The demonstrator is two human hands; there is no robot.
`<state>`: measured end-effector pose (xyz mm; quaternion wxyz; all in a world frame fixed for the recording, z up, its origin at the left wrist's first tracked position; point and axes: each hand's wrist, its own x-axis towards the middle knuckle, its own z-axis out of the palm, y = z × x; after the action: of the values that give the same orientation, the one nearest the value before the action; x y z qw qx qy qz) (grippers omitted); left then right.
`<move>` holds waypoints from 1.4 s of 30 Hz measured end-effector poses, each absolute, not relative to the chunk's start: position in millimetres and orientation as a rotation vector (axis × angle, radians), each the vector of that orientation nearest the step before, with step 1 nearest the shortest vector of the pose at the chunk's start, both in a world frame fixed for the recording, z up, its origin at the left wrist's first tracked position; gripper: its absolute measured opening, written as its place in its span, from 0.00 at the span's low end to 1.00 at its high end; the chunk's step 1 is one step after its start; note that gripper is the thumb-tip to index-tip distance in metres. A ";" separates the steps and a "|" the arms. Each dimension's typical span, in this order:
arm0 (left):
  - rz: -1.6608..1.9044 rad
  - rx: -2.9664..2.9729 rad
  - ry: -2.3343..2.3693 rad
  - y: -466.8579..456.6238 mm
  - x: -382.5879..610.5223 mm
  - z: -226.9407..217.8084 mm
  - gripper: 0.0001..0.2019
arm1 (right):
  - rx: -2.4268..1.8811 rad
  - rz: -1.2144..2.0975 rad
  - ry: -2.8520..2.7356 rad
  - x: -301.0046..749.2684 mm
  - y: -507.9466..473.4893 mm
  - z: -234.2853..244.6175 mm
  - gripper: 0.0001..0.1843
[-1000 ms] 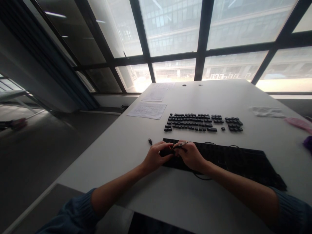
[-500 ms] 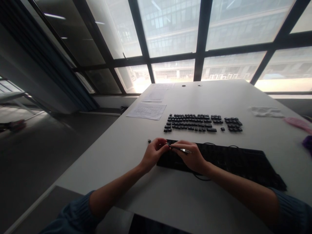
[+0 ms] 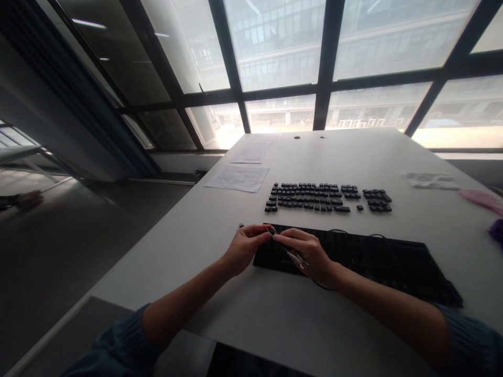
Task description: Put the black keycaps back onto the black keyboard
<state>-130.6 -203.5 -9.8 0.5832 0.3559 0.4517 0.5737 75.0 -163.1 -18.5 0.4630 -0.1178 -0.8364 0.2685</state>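
Note:
Over the left end of a black keyboard [image 3: 377, 264], my two hands meet. My right hand [image 3: 308, 248] is closed round a keycap puller [image 3: 293, 255] with a dark handle and thin metal prongs at both ends. Its far prongs reach toward my left fingertips. Pinched in my left hand [image 3: 244, 248] is a small dark keycap [image 3: 272, 230], lying between those prongs and partly covered by the fingers. Behind the keyboard, black keycaps [image 3: 308, 199] lie in rows on the white table, set out like a keyboard layout.
Printed sheets [image 3: 238, 179] lie at the table's left edge. A white cloth [image 3: 430, 180], a pink cloth [image 3: 481, 199] and something purple [image 3: 496, 230] are on the right. A cable plug [image 3: 241, 225] pokes out behind my left hand. A dark panel [image 3: 251, 361] shows at the near edge.
The keycap puller has tilted in my right hand; its near prongs now point lower toward me and the far prongs show at the left fingertips. Both hands stay in nearly the same place.

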 end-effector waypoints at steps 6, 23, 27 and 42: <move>1.326 0.879 1.097 -205.7 -129.0 -15.7 0.15 | -0.225 0.448 -2.121 72.4 -164.0 -20.3 0.22; 1.105 2.129 1.548 -117.7 -154.2 12.6 0.10 | -0.172 0.411 -2.146 72.9 -173.3 -9.8 0.22; 0.922 2.361 1.764 -81.3 -139.9 -0.5 0.06 | -0.194 0.409 -2.133 84.2 -178.9 -2.1 0.21; 0.882 2.296 1.754 -81.6 -139.6 -5.0 0.12 | -0.598 0.717 -1.810 131.0 -162.3 -1.4 0.13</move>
<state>-139.6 -81.6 -5.0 0.0601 0.7587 0.5795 0.2913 131.0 -162.3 -1.4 0.5248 -0.2499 -0.7565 0.2997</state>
